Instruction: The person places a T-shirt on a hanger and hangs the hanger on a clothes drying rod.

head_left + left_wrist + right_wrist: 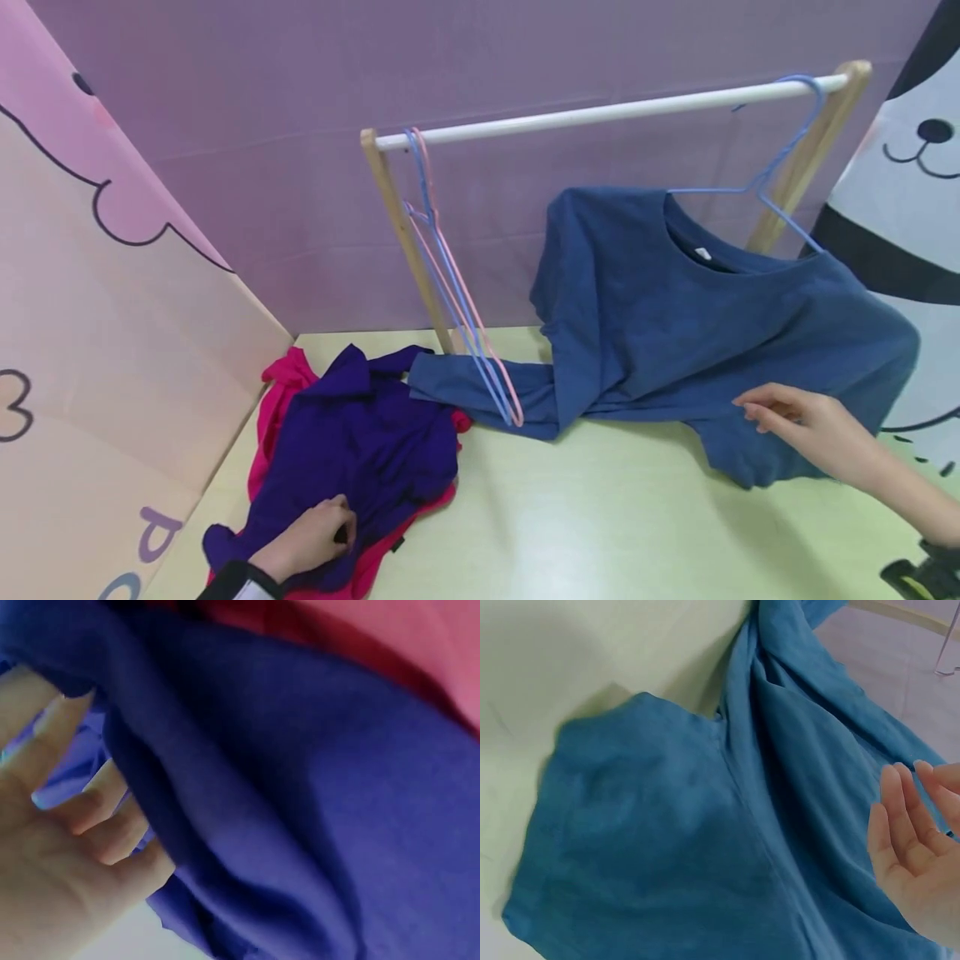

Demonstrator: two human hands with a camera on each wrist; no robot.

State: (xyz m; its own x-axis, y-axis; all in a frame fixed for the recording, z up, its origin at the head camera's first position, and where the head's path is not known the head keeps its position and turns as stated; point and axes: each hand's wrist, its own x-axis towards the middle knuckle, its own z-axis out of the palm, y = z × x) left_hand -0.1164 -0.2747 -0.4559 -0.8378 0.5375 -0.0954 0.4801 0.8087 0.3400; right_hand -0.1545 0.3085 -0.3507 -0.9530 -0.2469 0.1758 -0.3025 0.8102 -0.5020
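A blue long-sleeved shirt [637, 317] hangs by a blue hanger [780, 158] from the rack's right end, its lower part lying on the table. My right hand [813, 433] hovers before the shirt, fingers loosely bent and nothing between them; the right wrist view shows the palm beside the blue cloth [667, 825]. At the lower left, my left hand [307, 537] is on a crumpled purple garment [375, 442]. In the left wrist view its thumb and finger pinch the purple cloth [225, 795] at a fold that partly hides the fingertips. A pink-red garment [277, 400] lies beneath.
A clothes rack with a white bar [600, 115] and wooden legs [405, 233] stands at the back. Blue and pink hangers [465, 308] hang together at its left end. Pale green table surface [570, 517] shows in front. Printed panels [112, 333] enclose the sides.
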